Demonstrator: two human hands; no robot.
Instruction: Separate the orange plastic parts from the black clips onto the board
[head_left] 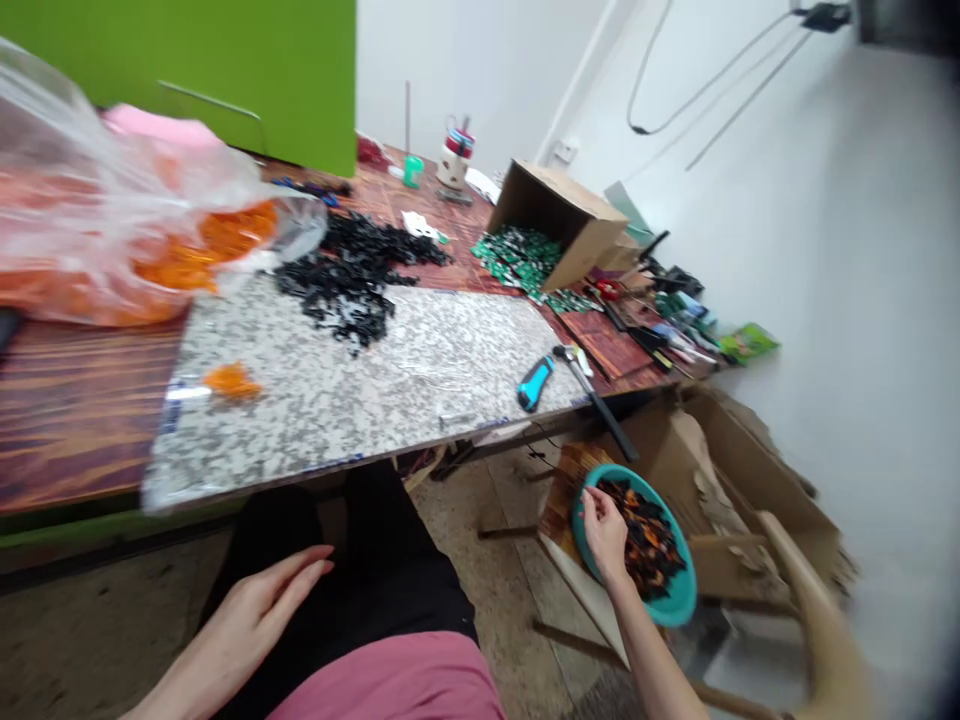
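My left hand (259, 610) hangs over my lap in front of the table edge, its fingers stretched out and nothing in it. To the right, my right hand (606, 530) is over the near-left rim of a turquoise basin (686, 600), fingertips drawn together in a pinch. Whether anything small is between them I cannot make out. Black and orange pieces (649, 545) fill the basin, which sits on a wooden chair (559, 490). On the speckled board (337, 400) lie a small heap of orange pieces (232, 380) and a larger pile of black pieces (352, 270).
A clear plastic bag (127, 230) of orange pieces lies at the left. Further right are a blue-handled tool (535, 384), a black-handled hammer-like tool (600, 405) and a tipped cardboard box (570, 215) spilling green-and-white pieces (521, 260). Torn cardboard (742, 480) stands beyond the basin.
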